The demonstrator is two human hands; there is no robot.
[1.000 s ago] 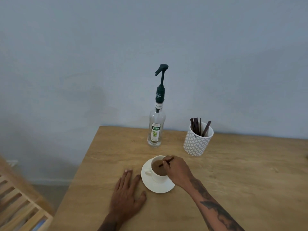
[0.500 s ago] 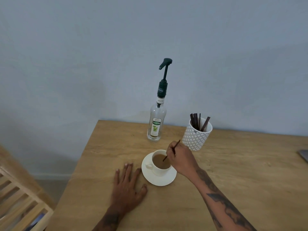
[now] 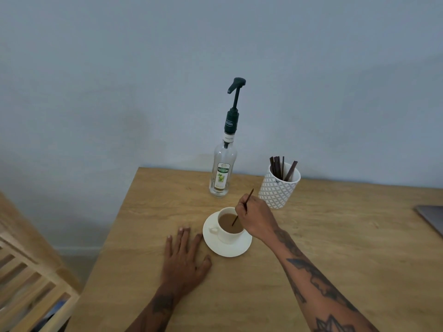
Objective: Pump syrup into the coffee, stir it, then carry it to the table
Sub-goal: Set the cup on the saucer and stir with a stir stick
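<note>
A white cup of milky coffee (image 3: 229, 224) stands on a white saucer (image 3: 230, 249) on the wooden table (image 3: 311, 236). My right hand (image 3: 257, 218) hovers at the cup's right rim, pinching a thin dark stir stick (image 3: 242, 208) whose lower end dips into the coffee. My left hand (image 3: 184, 257) lies flat on the table just left of the saucer, fingers spread, holding nothing. Behind the cup stands a clear syrup bottle (image 3: 221, 173) with a dark green pump, its nozzle pointing left.
A white patterned holder (image 3: 278, 188) with several dark stir sticks stands right of the bottle, close behind my right hand. A grey flat object (image 3: 431, 219) lies at the table's right edge. A slatted wooden piece of furniture (image 3: 26, 279) stands at lower left. A wall backs the table.
My right hand has tilted the stir stick from lying low across the cup to steeper, and shifted slightly right. The left hand stays flat. The camera view has shifted a little.
</note>
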